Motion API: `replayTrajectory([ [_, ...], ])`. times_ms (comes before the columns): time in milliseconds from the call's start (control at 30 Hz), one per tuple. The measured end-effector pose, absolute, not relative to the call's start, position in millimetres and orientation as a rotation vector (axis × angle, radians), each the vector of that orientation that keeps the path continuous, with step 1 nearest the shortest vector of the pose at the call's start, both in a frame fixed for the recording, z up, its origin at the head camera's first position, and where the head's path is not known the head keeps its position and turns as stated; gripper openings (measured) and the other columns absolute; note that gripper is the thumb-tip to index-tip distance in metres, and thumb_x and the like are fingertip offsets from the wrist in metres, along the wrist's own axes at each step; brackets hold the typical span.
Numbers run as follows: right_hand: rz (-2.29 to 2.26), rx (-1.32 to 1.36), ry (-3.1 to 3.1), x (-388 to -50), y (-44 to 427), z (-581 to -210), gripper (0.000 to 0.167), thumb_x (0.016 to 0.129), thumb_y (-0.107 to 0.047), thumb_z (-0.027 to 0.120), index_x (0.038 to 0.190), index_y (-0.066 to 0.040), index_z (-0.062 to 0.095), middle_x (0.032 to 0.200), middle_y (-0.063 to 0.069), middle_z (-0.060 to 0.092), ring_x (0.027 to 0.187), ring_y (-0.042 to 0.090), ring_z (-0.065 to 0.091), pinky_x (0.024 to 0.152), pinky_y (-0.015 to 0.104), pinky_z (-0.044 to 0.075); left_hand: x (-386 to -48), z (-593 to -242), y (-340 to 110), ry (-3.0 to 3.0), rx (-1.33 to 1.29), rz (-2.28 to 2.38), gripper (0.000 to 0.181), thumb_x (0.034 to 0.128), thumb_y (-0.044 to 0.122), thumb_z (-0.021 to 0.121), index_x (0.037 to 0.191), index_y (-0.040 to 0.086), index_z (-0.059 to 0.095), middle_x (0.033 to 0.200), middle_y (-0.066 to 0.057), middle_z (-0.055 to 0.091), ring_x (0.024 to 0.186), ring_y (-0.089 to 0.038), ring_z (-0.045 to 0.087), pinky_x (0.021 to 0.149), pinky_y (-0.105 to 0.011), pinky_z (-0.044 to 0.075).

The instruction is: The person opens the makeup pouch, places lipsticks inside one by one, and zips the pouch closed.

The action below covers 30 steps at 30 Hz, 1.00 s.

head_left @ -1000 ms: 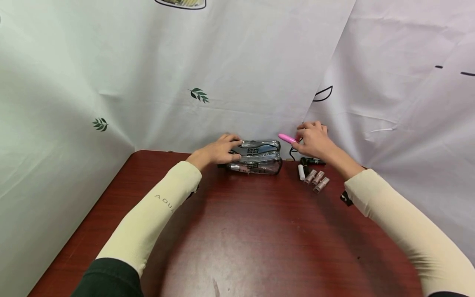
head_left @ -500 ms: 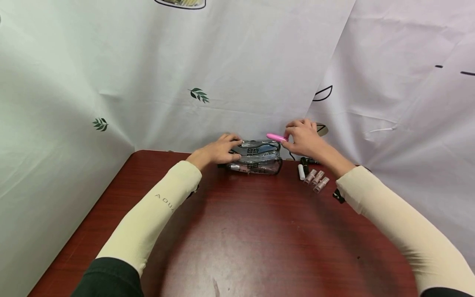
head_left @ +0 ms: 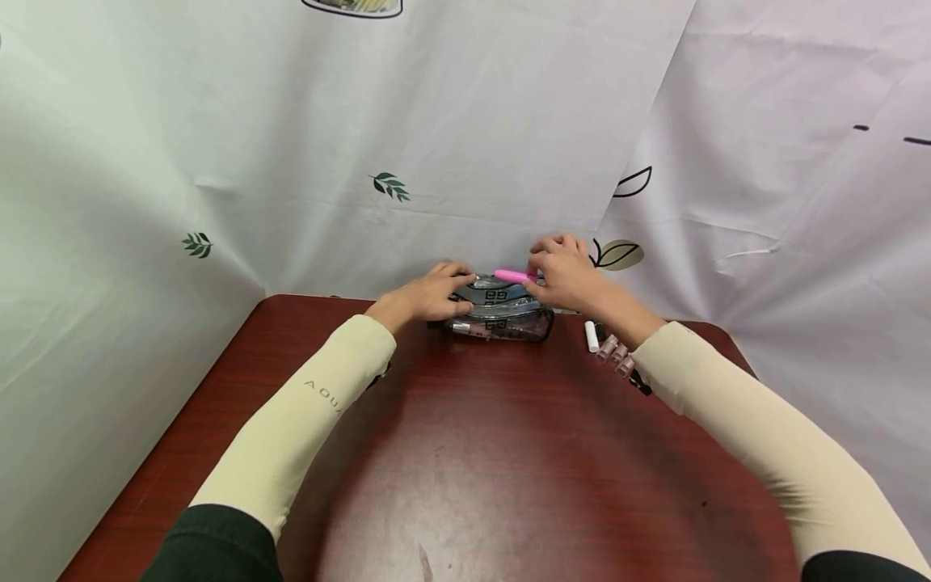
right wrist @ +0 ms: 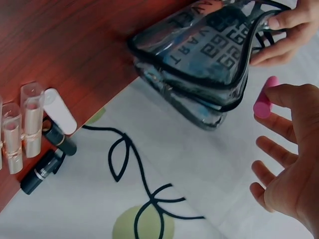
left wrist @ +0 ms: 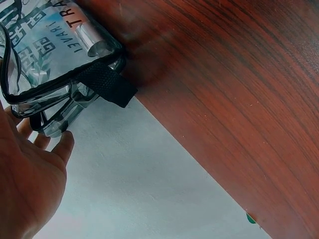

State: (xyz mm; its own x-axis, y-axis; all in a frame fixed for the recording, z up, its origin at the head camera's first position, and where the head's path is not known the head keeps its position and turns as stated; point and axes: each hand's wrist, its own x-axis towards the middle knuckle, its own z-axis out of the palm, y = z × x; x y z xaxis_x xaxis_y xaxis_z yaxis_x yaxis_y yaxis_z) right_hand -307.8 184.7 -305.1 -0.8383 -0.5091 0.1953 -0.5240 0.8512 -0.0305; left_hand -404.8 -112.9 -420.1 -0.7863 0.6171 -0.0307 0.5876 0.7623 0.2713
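A clear cosmetic bag (head_left: 509, 326) with black trim and dark printed patterns lies at the table's far edge. My left hand (head_left: 429, 296) holds its left end, the thumb and fingers about the bag's edge, as the right wrist view also shows. Through the plastic a silver-capped item (left wrist: 92, 40) is visible in the left wrist view. My right hand (head_left: 563, 271) pinches a slim pink tube (right wrist: 264, 97) between thumb and index finger, the other fingers spread. The tube hovers above the bag's top, pointing left; whether it touches the bag I cannot tell.
Right of the bag lie a white tube (head_left: 591, 337), several clear-and-pink lipstick tubes (right wrist: 32, 119) and black tubes (right wrist: 40, 172), partly behind my right forearm in the head view. A white printed cloth (head_left: 465, 121) hangs behind the brown table (head_left: 465, 453).
My right hand has moved left with the pink tube, from beside the bag to above it. My left hand has stayed on the bag's left end.
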Motion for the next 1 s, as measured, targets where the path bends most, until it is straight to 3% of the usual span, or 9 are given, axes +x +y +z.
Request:
replayTrajectory([
  [267,0.13,0.861,-2.816,-307,166,-307,0.025,0.105,-0.032,0.075,0.111,-0.008,0.08,0.159,0.02,0.062,0.15,0.051,0.046,0.119,0.071,0.037,-405,-423,-112,2.851,0.961,0.384,0.083,0.1074,0.06,0.061,0.178,0.023,0.04,0.182,-0.001,0.033,0.173,-0.029,0.023,0.139,-0.055,0.032],
  [567,0.083,0.879,-2.795,-308,160,-311,0.03,0.107,-0.034,0.074,0.12,-0.007,0.08,0.157,0.019,0.064,0.149,0.05,0.048,0.118,0.07,0.039,-407,-424,-111,2.849,0.947,0.38,0.082,0.1084,0.063,0.057,0.178,0.023,0.039,0.181,0.0,0.034,0.172,-0.028,0.024,0.138,-0.054,0.034],
  [1000,0.111,0.889,-2.831,-307,156,-313,0.025,0.107,-0.035,0.076,0.118,-0.013,0.083,0.156,0.018,0.064,0.152,0.05,0.045,0.121,0.071,0.036,-406,-422,-112,2.822,0.922,0.392,0.083,0.1093,0.062,0.058,0.18,0.024,0.035,0.184,0.0,0.029,0.175,-0.027,0.018,0.139,-0.056,0.031],
])
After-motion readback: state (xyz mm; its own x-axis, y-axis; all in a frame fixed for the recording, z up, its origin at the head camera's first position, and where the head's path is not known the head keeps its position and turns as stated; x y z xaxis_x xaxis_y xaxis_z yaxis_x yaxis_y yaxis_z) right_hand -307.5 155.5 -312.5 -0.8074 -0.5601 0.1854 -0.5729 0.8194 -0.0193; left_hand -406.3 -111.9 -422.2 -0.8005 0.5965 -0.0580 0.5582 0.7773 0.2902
